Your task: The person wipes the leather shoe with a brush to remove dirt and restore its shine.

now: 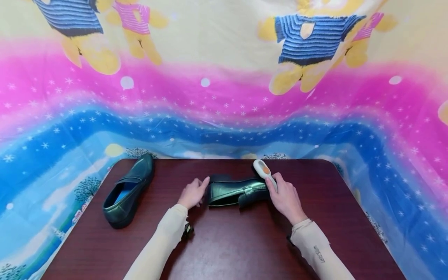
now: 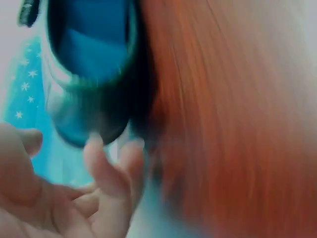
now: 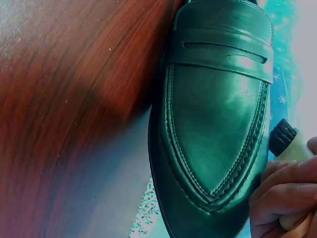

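A dark, shiny loafer (image 1: 224,192) lies crosswise on the table, its heel to the left and its toe to the right. Its stitched upper (image 3: 215,124) and slotted strap fill much of the right wrist view. My right hand (image 1: 287,198) grips a white-handled brush (image 1: 261,169) beside the toe; dark bristles (image 3: 283,136) show close to the shoe's edge. At the heel is my left hand (image 1: 192,193), fingers loosely bent. Its fingertips (image 2: 94,148) are at the back of the heel, though blur hides whether they touch. Blue lining (image 2: 94,49) shows inside the shoe.
A second dark loafer (image 1: 129,190) stands upright at the table's left side, toe pointing away. The brown wooden table (image 1: 224,245) ends at the back against a patterned cloth (image 1: 224,97) with bears and snowflakes, which also hangs along both sides.
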{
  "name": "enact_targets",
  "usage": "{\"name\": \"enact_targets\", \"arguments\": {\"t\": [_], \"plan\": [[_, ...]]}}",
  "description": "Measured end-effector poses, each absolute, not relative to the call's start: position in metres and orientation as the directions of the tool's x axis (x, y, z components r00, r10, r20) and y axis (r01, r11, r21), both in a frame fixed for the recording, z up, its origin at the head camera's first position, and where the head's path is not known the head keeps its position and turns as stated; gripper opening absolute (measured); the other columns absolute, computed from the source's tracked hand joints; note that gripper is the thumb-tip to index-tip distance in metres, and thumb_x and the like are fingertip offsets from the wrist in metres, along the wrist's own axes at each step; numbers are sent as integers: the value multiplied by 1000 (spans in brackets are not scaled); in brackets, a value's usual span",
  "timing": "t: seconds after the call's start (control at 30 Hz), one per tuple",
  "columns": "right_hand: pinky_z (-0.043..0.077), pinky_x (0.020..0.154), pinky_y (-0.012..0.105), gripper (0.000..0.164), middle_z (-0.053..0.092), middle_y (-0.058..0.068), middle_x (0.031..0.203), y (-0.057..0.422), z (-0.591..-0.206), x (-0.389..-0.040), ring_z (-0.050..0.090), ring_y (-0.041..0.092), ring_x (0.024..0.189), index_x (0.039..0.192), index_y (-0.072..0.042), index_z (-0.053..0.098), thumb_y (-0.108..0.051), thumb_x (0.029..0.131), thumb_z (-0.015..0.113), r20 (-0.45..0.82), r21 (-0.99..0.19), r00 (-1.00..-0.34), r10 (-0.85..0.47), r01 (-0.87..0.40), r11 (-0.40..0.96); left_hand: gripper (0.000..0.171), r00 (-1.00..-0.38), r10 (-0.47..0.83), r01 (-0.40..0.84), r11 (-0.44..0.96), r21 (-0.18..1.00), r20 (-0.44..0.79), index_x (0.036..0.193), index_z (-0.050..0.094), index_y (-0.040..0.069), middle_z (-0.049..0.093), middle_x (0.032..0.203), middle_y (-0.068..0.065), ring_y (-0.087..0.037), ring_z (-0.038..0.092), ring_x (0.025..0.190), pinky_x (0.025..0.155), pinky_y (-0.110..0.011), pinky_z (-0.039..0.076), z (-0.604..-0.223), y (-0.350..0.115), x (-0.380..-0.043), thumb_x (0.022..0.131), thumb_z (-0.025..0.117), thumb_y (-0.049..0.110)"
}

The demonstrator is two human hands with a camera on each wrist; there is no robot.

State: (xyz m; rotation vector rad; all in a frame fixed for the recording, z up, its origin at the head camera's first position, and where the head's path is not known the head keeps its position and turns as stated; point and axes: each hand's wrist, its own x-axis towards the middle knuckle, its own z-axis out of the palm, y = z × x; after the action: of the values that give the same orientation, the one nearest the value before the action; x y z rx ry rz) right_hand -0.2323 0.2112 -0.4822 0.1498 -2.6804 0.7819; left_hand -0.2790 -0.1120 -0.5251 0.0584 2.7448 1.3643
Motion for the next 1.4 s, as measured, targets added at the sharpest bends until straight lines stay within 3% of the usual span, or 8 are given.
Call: {"name": "enact_targets", "arguments": {"t": [0.1,0.23,0.33,0.5,0.7,0.77,1.0,1.4], "plan": [[41,60,39,32,55,4,66,213,-483,-233,52,25,61,117,-8,59,-38,109,53,343,-503,-939,-6,-189,843,86,-947,149,-191,456,869,-286,133,55,-2,62,116,-24,-31,67,65,57,-39,59,-526,-104,-276,101,37,75],[40,59,37,35,51,3,64,216,-486,-233,49,23,59,118,-7,58,-40,109,50,327,-519,-945,-2,-181,835,97,-920,209,-266,287,920,-331,154,40,-1,44,151,-26,-33,70,92,63,-43,62,-525,-93,-273,97,46,76],[39,58,36,37,50,3,64,220,-490,-233,47,22,58,119,-6,58,-41,110,49,322,-546,-947,5,-181,818,95,-913,223,-307,173,936,-340,152,39,1,49,146,-25,-34,71,100,69,-45,63,-525,-89,-273,94,54,75],[39,61,37,38,52,6,71,224,-495,-238,47,22,62,119,-6,57,-41,111,46,328,-593,-944,29,-181,784,86,-928,223,-283,93,955,-297,139,47,1,60,120,-25,-37,72,81,69,-48,63,-523,-84,-277,93,58,73],[40,66,36,42,58,9,83,217,-497,-255,50,21,68,119,-7,55,-45,112,38,241,-662,-970,-19,-179,728,102,-997,17,-71,284,956,-79,157,32,3,44,155,-23,-37,57,127,91,-52,55,-522,-79,-284,92,52,79],[40,65,35,40,58,9,82,209,-494,-258,49,20,67,119,-8,54,-44,113,38,243,-657,-970,-26,-184,731,99,-999,-30,-34,341,940,-25,155,36,5,47,155,-21,-35,53,133,100,-51,50,-521,-78,-285,93,48,80],[39,54,33,32,53,0,70,144,-479,-234,48,15,57,117,-10,59,-40,109,50,314,-525,-934,-170,-320,789,66,-988,-98,55,489,871,118,121,54,13,65,103,-14,-33,64,92,85,-48,51,-524,-77,-283,101,37,74],[32,43,33,30,55,1,63,130,-483,-226,45,16,48,111,-13,65,-41,102,64,443,-331,-879,-174,-341,880,63,-981,-108,78,526,847,158,117,56,11,67,99,-13,-33,63,88,82,-48,49,-531,-75,-289,106,32,67]]}}
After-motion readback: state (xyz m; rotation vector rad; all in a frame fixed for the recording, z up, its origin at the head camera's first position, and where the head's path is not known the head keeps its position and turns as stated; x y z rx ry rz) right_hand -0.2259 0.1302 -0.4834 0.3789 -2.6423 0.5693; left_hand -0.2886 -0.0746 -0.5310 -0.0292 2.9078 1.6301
